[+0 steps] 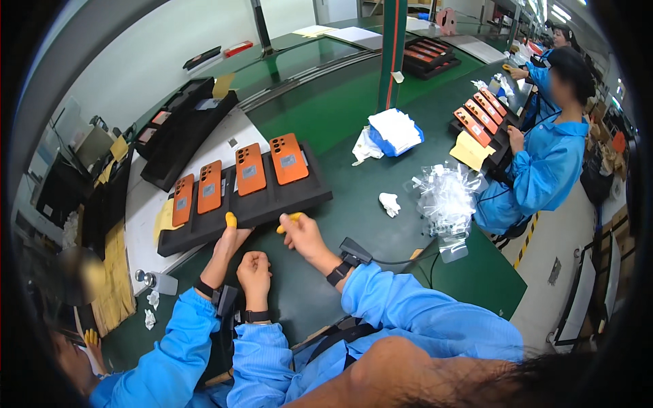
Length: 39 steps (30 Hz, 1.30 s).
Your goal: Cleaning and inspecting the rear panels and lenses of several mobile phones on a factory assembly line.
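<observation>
A long black foam tray (252, 216) tilts in front of me, bearing several orange smartphones (291, 159), backs up, each with a pale label. My left hand (254, 272) is below the tray and apart from it, curled into a loose fist with nothing visible in it. By the tray's near edge is my right hand (304, 236), fingers bent together with a yellow finger cot (291, 222) showing; what they pinch, if anything, is hidden. Another person's hand (231, 239), its arm from the lower left, grips the near edge, yellow-capped thumb on top.
Right of the tray lie a crumpled tissue (389, 204), a heap of clear plastic pieces (445, 197) and a blue-white pack of wipes (396, 132). A small bottle (160, 281) stands at left. A green post (392, 54) rises behind. A co-worker (537, 163) sits at right beside more phones.
</observation>
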{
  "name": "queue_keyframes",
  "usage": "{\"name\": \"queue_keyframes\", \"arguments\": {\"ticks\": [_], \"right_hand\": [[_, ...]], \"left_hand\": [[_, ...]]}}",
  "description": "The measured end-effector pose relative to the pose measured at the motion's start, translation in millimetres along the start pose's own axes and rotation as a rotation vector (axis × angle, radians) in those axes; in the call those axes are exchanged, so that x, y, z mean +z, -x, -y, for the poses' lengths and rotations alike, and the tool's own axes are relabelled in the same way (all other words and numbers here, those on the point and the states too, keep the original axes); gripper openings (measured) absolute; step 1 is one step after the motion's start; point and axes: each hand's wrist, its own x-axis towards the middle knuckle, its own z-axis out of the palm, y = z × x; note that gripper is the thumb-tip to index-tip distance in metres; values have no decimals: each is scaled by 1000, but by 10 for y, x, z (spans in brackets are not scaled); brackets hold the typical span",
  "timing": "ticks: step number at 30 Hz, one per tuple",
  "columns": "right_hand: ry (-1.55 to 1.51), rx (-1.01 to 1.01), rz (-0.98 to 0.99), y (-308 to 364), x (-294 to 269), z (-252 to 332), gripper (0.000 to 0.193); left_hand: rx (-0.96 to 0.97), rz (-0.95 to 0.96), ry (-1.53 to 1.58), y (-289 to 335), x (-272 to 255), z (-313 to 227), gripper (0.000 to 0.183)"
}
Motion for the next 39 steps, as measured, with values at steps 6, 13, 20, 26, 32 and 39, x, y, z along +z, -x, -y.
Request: {"name": "queue_keyframes", "arguments": {"ticks": [6,13,20,26,32,39], "right_hand": [[95,-47,-90,-178,-85,-52,45],[191,-91,-132,-228,-1,-78,44],[356,-110,-250,-473,-83,-66,45],[658,-260,-328,-684,-140,-192,39],[716,-328,-305,-573,-89,-87,33],[750,-332,-323,-641,-130,-172,32]], "left_hand": [[-61,105,98,-64,19,19,9],[6,79,120,-29,-29,89,11],[-18,124,107,9,2,-48,11],[13,101,114,-14,14,41,13],[-4,112,123,-17,-1,59,13],[-16,130,131,16,28,-34,13]]}}
